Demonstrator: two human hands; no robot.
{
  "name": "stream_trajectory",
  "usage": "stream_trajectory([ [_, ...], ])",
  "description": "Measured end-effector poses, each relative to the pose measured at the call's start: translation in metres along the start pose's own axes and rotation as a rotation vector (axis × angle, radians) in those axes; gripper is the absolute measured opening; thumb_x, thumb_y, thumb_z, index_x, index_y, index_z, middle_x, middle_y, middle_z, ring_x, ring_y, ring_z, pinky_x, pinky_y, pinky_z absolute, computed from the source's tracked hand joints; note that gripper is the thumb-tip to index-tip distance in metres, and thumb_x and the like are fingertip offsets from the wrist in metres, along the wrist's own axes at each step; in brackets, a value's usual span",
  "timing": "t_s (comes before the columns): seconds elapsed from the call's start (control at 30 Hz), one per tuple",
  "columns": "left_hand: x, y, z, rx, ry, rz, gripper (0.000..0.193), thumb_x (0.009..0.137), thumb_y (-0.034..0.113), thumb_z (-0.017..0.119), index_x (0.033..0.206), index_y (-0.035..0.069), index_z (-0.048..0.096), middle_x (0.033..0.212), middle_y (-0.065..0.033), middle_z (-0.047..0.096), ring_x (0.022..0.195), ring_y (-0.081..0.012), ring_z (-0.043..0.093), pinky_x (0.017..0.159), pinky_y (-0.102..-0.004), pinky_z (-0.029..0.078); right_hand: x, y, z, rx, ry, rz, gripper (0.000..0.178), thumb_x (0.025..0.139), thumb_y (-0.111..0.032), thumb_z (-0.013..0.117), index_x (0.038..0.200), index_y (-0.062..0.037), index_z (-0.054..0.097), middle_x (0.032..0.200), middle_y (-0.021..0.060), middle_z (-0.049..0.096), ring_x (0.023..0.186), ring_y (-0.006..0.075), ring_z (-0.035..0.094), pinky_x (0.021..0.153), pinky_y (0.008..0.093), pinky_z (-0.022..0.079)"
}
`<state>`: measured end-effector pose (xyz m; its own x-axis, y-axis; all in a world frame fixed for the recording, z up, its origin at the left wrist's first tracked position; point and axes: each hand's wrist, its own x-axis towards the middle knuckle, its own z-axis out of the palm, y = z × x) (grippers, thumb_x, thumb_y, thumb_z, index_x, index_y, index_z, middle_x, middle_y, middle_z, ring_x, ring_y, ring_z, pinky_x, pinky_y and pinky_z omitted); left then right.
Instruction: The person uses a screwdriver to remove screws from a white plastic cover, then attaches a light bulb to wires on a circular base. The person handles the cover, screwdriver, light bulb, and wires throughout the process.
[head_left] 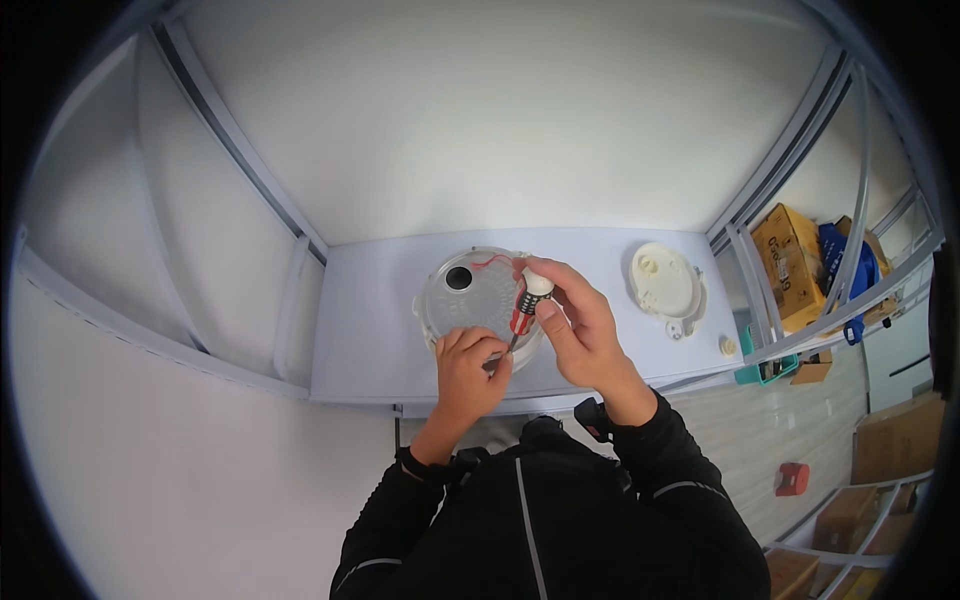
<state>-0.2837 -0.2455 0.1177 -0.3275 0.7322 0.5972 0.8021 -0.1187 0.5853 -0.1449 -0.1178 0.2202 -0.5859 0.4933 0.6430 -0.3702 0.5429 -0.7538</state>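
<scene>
My right hand [585, 335] is closed around the handle of a screwdriver [531, 298] in red and black with a white butt end. The screwdriver tilts, its shaft pointing down toward the near rim of a round grey appliance part [440, 303]. At the tip, the fingers of my left hand [468, 370] are curled together by that rim; what they pinch, if anything, is hidden. A black round spot [458, 278] marks the upper left of the grey part. From its far side a thin red wire [490, 262] sticks up.
On the right of the white table [375, 365] lies a cream plastic shell [664, 288], with a small cream piece [727, 345] near the edge. Metal frame posts stand at both sides. Beyond the right one are cardboard boxes [785, 262], a teal bin [765, 368] and a red stool [792, 479].
</scene>
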Motion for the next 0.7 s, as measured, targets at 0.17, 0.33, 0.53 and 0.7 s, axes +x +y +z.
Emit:
stream_trajectory([
  [0.17,0.000,0.000,0.000,-0.001,0.004,-0.007,0.012,0.078,0.011,0.080,0.088,0.012,0.072,0.097,0.0002,0.071,0.096,-0.0271,0.063,0.089,-0.0422,0.042,0.007,-0.011,0.003,-0.254,0.053,-0.137,0.044,0.095,-0.005,0.075,0.137,-0.0032,0.065,0.126,0.0165,0.066,0.112,0.0289,0.066,0.100,0.0387,0.053],
  [0.33,0.001,0.002,-0.001,-0.002,-0.008,-0.006,0.012,0.079,0.011,0.081,0.088,0.011,0.072,0.098,-0.0005,0.071,0.096,-0.0275,0.063,0.089,-0.0421,0.042,0.003,-0.003,-0.002,-0.125,0.051,-0.015,0.038,0.096,-0.003,0.073,0.134,-0.0023,0.066,0.125,0.0153,0.066,0.109,0.0250,0.066,0.097,0.0370,0.055],
  [0.53,0.000,0.001,-0.002,-0.005,-0.006,-0.003,0.013,0.079,0.010,0.081,0.090,0.011,0.074,0.098,-0.0005,0.071,0.097,-0.0270,0.062,0.092,-0.0414,0.041,0.001,0.001,-0.003,0.089,0.099,0.136,0.044,0.102,-0.005,0.065,0.145,-0.0011,0.056,0.133,0.0155,0.066,0.111,0.0194,0.065,0.099,0.0357,0.055],
  [0.7,0.001,0.000,-0.001,-0.007,-0.010,-0.005,0.014,0.079,0.010,0.081,0.092,0.011,0.074,0.098,-0.0006,0.071,0.097,-0.0268,0.062,0.092,-0.0412,0.041,0.004,0.010,-0.006,-0.020,0.139,0.180,0.051,0.102,-0.009,0.069,0.150,-0.0022,0.053,0.130,0.0137,0.066,0.110,0.0182,0.065,0.094,0.0353,0.058],
])
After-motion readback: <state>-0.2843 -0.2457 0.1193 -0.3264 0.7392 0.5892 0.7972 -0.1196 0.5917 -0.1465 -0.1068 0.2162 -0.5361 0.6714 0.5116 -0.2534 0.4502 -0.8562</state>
